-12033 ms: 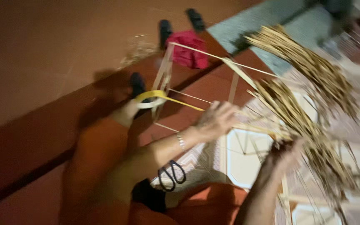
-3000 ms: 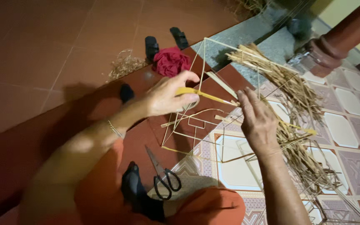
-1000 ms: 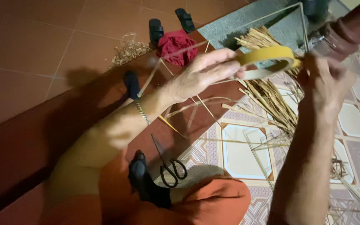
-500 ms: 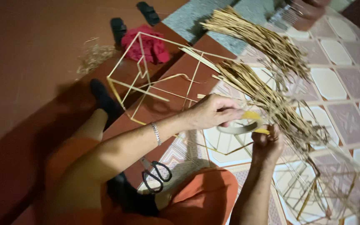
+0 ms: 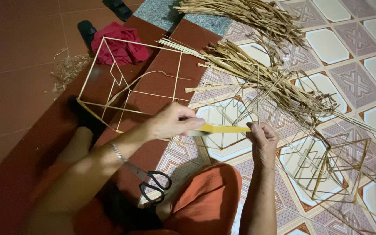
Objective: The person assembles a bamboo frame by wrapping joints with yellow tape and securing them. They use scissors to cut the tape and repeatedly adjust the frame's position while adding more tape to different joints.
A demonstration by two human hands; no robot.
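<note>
Both hands (image 5: pixel 170 124) on yellow tape (image 5: pixel 223 129)

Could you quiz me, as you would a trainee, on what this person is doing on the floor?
1. True or false: the scissors are in the left hand.
2. What is stretched between the left hand and the right hand?
A. red cloth
B. yellow tape
C. a sandal
3. Fill in: the red cloth lies beyond the far corner of the stick ____.

Key
1. False: they lie on the floor by the knee.
2. B: a strip of yellow tape.
3. frame.
</note>
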